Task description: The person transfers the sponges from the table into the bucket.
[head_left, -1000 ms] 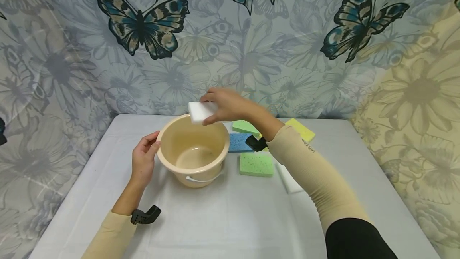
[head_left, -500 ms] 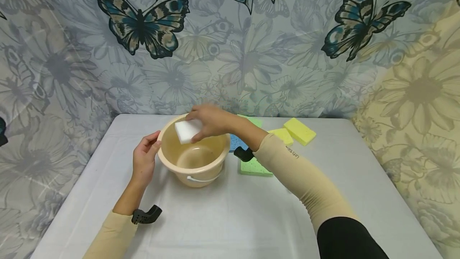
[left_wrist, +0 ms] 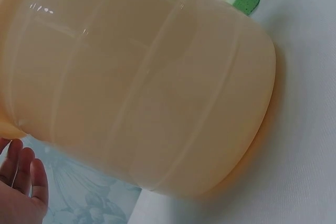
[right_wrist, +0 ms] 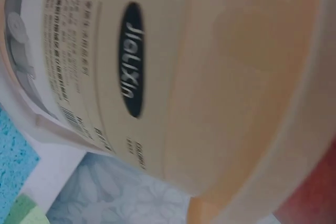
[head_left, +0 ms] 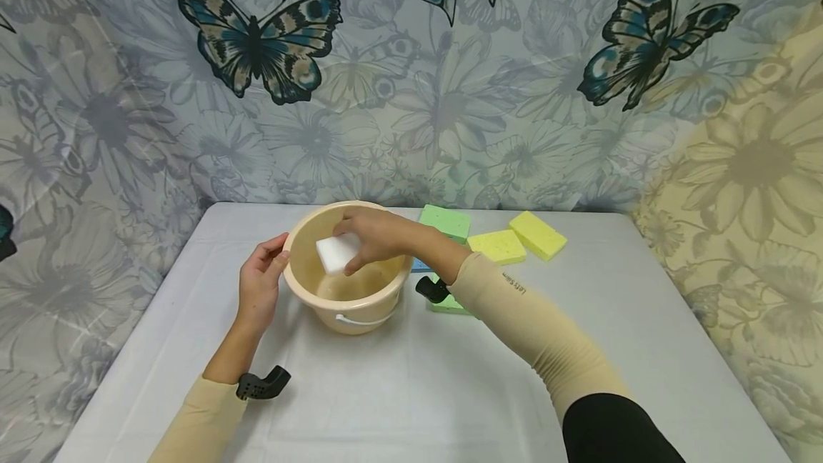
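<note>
A cream plastic bucket (head_left: 324, 318) with a white handle stands on the white-covered table, left of centre in the head view. At its left rim my left hand (head_left: 259, 284) pinches the edge between thumb and fingers. My right hand (head_left: 379, 234) grips a white sponge (head_left: 336, 254) by its right side, inside the bucket's mouth and above the bottom. In the left wrist view the bucket wall (left_wrist: 142, 77) fills most of the picture, with some fingertips (left_wrist: 38, 177) by the rim. The right wrist view shows the bucket's printed label (right_wrist: 131, 61); the sponge is hidden there.
Right of the bucket lie two yellow sponges (head_left: 498, 247), a green sponge (head_left: 446, 221) at the back, and another green sponge (head_left: 446, 304) partly under the right forearm. A blue sponge (head_left: 420, 266) shows beside the bucket. A patterned cloth (head_left: 444, 127) hangs behind the table.
My right hand has carried the white sponge left and down, from above the bucket's far rim into its mouth. The left hand keeps its place on the rim.
</note>
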Demonstrator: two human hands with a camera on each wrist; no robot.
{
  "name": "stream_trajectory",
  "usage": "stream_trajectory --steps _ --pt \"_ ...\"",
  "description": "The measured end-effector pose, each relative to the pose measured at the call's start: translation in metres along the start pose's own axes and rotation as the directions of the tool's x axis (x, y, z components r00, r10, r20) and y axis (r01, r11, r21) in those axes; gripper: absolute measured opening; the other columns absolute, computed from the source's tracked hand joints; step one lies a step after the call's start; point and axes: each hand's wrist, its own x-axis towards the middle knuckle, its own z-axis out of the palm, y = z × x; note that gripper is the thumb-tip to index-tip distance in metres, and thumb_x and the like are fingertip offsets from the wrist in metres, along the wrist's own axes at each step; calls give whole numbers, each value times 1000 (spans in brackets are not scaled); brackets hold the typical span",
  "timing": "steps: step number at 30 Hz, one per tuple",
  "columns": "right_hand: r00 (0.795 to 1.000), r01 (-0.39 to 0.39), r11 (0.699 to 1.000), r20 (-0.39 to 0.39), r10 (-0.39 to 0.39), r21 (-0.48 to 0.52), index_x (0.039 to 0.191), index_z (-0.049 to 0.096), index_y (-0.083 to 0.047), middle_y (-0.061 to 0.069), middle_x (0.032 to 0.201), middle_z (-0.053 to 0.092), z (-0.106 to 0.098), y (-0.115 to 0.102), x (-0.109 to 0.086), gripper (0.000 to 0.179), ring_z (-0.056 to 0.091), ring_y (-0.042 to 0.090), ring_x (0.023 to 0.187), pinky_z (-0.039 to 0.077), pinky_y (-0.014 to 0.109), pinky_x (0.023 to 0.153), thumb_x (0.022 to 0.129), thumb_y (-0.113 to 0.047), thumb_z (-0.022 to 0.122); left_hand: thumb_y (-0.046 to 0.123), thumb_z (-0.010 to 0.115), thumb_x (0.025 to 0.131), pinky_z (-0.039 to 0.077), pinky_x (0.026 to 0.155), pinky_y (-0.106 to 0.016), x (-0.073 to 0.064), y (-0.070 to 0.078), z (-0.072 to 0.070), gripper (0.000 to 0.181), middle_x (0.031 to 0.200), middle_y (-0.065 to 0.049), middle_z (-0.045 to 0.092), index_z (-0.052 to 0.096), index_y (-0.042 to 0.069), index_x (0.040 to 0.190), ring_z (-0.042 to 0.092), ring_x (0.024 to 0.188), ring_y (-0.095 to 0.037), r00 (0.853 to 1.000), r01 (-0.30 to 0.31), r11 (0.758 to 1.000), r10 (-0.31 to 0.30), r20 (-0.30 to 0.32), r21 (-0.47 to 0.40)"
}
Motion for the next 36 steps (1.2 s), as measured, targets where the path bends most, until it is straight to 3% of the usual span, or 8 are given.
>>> stream_trajectory --steps 18,29,36 --pt "999 17 995 41 -13 -94 130 60 -12 5 123 58 16 -3 7 65 56 18 110 45 30 101 76 -42 81 0 50 97 51 85 -9 -1 1 0 35 108 12 62 51 -10 131 59 101 -2 1000 3 1000 -3 -2 9" --pt "997 37 994 69 -30 -99 137 55 -9 7 126 57 27 5 14 75 55 18 113 44 30 103 78 -50 78 -1 50 97 51 84 -9 -1 0 0 34 106 14 63 51 -11 130 60 100 -2 1000 -13 1000 13 -1 -8" --pt "998 11 999 66 -7 -50 137 54 -6 11 131 56 21 1 9 73 56 22 117 43 33 106 80 -44 78 0 51 97 51 85 -9 -1 0 0 35 107 14 64 51 -11 130 60 101 -1 1000 -10 1000 10 -1 -9"
